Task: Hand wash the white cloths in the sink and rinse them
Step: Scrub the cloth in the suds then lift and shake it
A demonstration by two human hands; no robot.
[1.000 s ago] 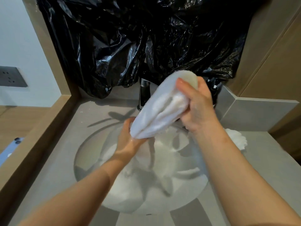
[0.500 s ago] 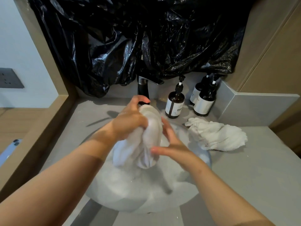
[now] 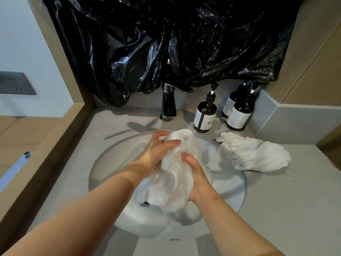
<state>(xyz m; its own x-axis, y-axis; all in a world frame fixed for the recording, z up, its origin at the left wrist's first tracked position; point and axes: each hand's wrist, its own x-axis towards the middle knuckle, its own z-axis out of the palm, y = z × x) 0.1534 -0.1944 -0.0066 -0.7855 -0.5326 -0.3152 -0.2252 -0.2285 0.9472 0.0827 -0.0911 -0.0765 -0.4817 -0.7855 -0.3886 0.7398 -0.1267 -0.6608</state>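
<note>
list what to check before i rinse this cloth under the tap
1. The left hand and right hand both grip the white cloth: ok.
2. White cloth held over the sink: ok.
3. The faucet running: not ok, no stream visible.
4. The second cloth lies on the countertop, out of the foam: ok.
5. Sink able to empty: cannot tell, foam covers its bottom.

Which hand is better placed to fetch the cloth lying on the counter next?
Likely right: the right hand grips the wet cloth on the side facing the counter cloth; the left hand sits beyond it.
</note>
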